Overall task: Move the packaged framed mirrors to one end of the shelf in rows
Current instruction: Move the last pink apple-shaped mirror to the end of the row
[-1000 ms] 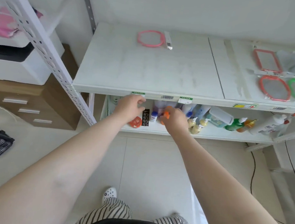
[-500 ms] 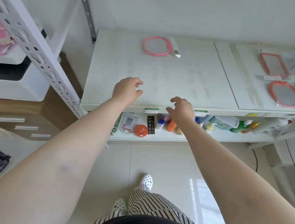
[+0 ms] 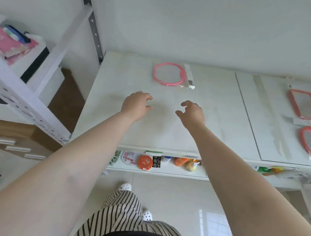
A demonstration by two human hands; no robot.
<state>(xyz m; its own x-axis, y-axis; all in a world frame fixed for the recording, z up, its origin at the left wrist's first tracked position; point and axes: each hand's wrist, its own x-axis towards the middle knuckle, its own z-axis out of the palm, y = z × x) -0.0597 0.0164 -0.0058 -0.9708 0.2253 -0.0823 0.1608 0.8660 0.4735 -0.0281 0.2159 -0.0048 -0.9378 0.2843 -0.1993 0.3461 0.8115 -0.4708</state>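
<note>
Pink round-framed mirror in clear packaging (image 3: 168, 74) lies alone at the back of the white shelf (image 3: 116, 88), well apart from the red-framed packaged mirrors (image 3: 309, 122) at its right end. Left hand (image 3: 136, 105) and right hand (image 3: 192, 111), up from the lower shelf a second ago, now reach toward it, fingers loosely curled, holding nothing. Its barcode label is too small to read.
</note>
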